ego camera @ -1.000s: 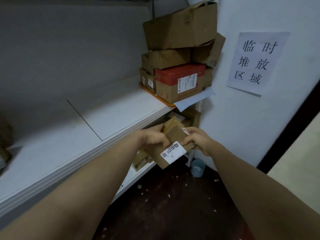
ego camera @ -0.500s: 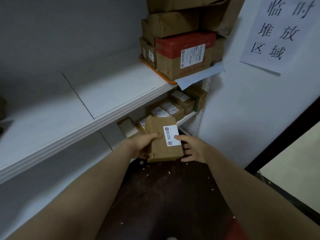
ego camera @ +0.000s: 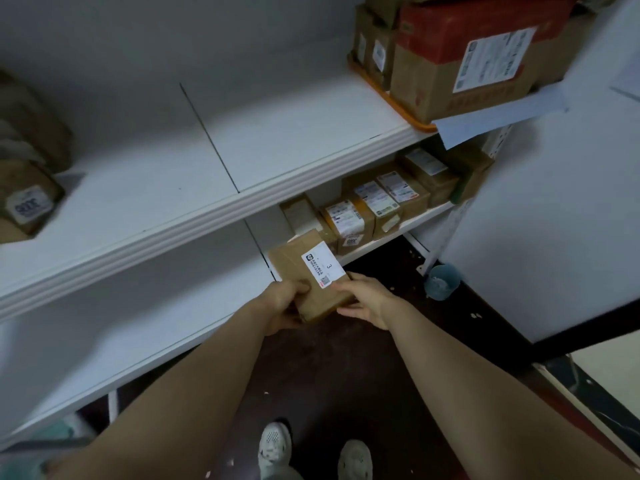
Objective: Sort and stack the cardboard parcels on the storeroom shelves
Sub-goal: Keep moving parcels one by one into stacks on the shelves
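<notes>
A flat brown cardboard parcel (ego camera: 301,268) with a white label marked 3 is held between both hands at the front edge of the lower shelf (ego camera: 391,237). My left hand (ego camera: 284,303) grips its near left corner, thumb on top. My right hand (ego camera: 360,299) holds the near right edge, fingers underneath. Several labelled parcels (ego camera: 377,202) stand in a row on the lower shelf just beyond it. On the upper shelf (ego camera: 207,188) at the right sits a stack topped here by a red-and-brown box (ego camera: 460,64).
More brown parcels (ego camera: 27,199) lie at the left end of the upper shelf. A small blue-grey bucket (ego camera: 441,282) stands on the dark floor by the white wall (ego camera: 554,220). My shoes (ego camera: 273,448) show at the bottom.
The parcel has gone down from beside the upper shelf edge to the lower shelf front, turning label-up. My view has tilted downward, so the upper stack now sits at the frame top.
</notes>
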